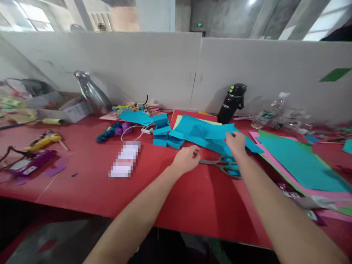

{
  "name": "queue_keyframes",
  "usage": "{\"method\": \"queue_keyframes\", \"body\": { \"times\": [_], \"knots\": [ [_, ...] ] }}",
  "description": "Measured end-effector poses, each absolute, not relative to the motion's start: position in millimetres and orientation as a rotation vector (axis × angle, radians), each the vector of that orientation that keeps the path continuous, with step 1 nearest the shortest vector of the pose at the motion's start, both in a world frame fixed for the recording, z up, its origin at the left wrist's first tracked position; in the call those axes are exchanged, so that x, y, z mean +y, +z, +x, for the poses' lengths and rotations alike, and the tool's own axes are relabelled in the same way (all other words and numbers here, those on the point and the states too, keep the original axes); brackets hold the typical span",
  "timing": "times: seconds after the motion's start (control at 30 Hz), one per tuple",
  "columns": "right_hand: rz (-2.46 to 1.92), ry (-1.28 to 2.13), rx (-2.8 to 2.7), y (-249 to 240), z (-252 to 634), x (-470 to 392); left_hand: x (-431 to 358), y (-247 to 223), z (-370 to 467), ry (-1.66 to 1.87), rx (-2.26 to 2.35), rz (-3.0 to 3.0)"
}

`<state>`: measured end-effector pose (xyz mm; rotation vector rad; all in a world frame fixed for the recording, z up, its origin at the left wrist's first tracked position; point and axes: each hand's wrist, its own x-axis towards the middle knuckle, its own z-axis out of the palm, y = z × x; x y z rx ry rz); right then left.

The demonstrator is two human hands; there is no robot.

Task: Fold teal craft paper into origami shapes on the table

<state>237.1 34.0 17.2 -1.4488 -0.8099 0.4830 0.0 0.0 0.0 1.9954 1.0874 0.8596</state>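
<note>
My right hand (237,143) has its fingers pinched at the right edge of a long blue sheet of paper (203,128). My left hand (186,160) is curled just above the red tabletop, fingers closed; whatever they hold, if anything, is hidden. Between the hands lies a pair of grey-handled scissors (223,161), blade end beside my left fingers and handles below my right wrist. Folded blue paper pieces (162,137) sit in a small cluster beyond my left hand. More blue paper lies under the scissor handles.
A phone (125,159) lies left of my hands. A black bottle (232,102) and a clear plastic bottle (271,110) stand by the white partition (123,69). Coloured sheets (305,161) are stacked at right. A steel jug (93,95) and yellow glue gun (45,142) are at left.
</note>
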Motion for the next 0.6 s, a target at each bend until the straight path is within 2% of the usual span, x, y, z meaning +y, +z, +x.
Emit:
{"method": "queue_keyframes", "body": {
  "times": [0.27,0.4,0.6],
  "knots": [
    [-1.151,0.609,-0.846,23.7,194.7,-14.4,-1.3,13.0,0.7,0.974,1.072,1.839],
    [-1.002,0.807,-0.898,19.4,177.6,-33.3,-0.8,15.4,2.9,1.031,0.975,1.509],
    [-1.048,0.834,-1.12,7.4,177.5,-33.6,3.3,22.5,7.7,1.069,0.758,1.167]
  ]
}}
